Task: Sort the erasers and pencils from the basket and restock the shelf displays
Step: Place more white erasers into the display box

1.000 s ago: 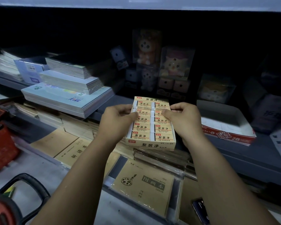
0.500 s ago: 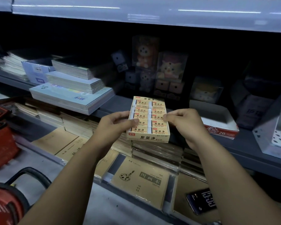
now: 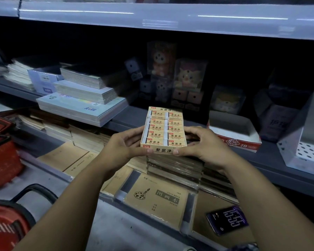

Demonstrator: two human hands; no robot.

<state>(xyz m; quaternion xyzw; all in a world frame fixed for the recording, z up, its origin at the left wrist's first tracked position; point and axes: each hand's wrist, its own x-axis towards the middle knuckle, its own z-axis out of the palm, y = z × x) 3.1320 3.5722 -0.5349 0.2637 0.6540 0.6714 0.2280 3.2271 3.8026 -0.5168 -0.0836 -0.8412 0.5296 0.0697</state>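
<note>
An open yellow display box of erasers (image 3: 163, 130), filled with two rows of 2B erasers, is held in front of the middle shelf (image 3: 272, 156). My left hand (image 3: 124, 144) grips its left side and front corner. My right hand (image 3: 200, 144) grips its right side, thumb on the front face. The box's far end points toward the shelf edge. A red basket (image 3: 3, 156) stands at the left, and a second red basket (image 3: 5, 227) with a black handle is at the bottom left.
An empty white and red 2B box (image 3: 234, 134) sits on the shelf right of the eraser box. Notebook stacks (image 3: 83, 105) lie at the left, toy boxes (image 3: 179, 82) behind. Brown sketchbooks (image 3: 156, 201) and a phone (image 3: 227, 221) lie below.
My hands slid from the box's middle toward its near end, thumbs now on the front face. The view tilted up, showing more of the upper shelf.
</note>
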